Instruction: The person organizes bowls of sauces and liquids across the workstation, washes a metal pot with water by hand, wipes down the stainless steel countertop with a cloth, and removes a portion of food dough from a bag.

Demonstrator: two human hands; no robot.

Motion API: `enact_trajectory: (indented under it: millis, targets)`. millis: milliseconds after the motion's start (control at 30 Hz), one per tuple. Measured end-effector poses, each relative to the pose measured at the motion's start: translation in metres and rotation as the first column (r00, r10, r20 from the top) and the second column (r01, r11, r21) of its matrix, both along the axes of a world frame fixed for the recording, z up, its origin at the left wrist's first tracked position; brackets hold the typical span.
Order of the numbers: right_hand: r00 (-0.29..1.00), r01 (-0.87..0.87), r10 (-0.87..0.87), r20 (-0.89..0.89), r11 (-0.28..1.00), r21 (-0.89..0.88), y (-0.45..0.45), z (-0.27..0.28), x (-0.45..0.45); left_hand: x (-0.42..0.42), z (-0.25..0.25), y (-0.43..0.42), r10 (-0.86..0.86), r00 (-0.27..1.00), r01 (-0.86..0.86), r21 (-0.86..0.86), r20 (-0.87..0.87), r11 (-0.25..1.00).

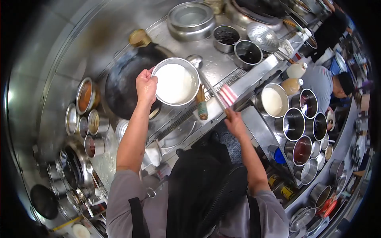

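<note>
My left hand [146,87] is closed on the rim of a round metal pot [176,104] and holds it up beside the wok. White liquid [174,83] fills much of it. A large dark wok [125,85] sits on the stove behind and to the left, partly hidden by the pot and my arm. In my right hand [236,123] is the wooden handle end of a long ladle [212,89]. Its bowl lies over the steel stove top, just right of the pot. A striped cloth [228,95] and a wooden-handled tool [202,107] lie near the ladle's shaft.
Several pots stand on the right counter, including one of white liquid [274,101], beside two bottles [297,70]. Two pots of dark liquid [248,53] and a strainer [262,36] are at the back. Seasoning containers [85,95] line the left. A person [317,83] is at the far right.
</note>
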State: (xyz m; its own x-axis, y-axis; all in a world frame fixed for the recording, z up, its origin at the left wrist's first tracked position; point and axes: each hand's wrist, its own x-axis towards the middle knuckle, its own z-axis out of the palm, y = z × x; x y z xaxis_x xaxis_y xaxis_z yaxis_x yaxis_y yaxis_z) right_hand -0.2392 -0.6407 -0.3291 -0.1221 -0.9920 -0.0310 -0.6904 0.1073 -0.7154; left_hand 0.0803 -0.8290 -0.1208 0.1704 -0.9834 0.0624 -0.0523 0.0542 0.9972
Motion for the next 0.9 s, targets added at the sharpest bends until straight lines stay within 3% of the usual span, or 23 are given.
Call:
enact_trajectory:
  millis: [67, 167, 267, 300, 400, 433, 533, 667, 900]
  targets:
    - [0.999, -0.030, 0.028, 0.021, 0.995, 0.100, -0.005, -0.004, 0.012, -0.031, -0.014, -0.030, -0.008, 0.998, 0.012, -0.051, 0.069, 0.999]
    - [0.991, -0.018, 0.009, 0.130, 0.998, 0.067, -0.009, 0.006, 0.026, -0.075, -0.031, -0.066, -0.051, 0.989, 0.064, -0.088, 0.136, 0.994]
    - [0.987, -0.021, 0.004, 0.161, 0.995, 0.098, -0.014, 0.008, 0.027, -0.109, -0.048, -0.101, -0.046, 0.946, 0.077, -0.084, 0.320, 0.994]
    - [0.987, -0.022, 0.004, 0.162, 0.994, 0.107, -0.016, 0.009, 0.027, -0.121, -0.050, -0.107, -0.030, 0.895, 0.074, -0.083, 0.446, 0.994]
    - [0.985, -0.033, 0.017, 0.174, 0.996, 0.088, -0.018, 0.010, 0.023, -0.156, -0.057, -0.118, 0.084, 0.742, 0.154, -0.290, 0.665, 0.944]
    - [0.981, -0.036, 0.021, 0.192, 0.997, 0.074, -0.018, 0.011, 0.021, -0.164, -0.059, -0.121, 0.039, 0.707, 0.188, -0.242, 0.706, 0.952]
    - [0.975, -0.039, 0.026, 0.221, 0.998, 0.054, -0.020, 0.006, 0.019, -0.177, -0.068, -0.125, 0.110, 0.578, 0.291, -0.330, 0.809, 0.898]
    - [0.975, -0.042, 0.018, 0.222, 0.994, 0.102, -0.022, 0.007, 0.020, -0.185, -0.076, -0.127, 0.211, 0.540, 0.389, -0.464, 0.815, 0.796]
    - [0.971, -0.079, 0.037, 0.237, 0.982, 0.170, -0.024, 0.012, 0.018, -0.195, -0.057, -0.121, 0.292, 0.527, 0.447, -0.553, 0.798, 0.703]
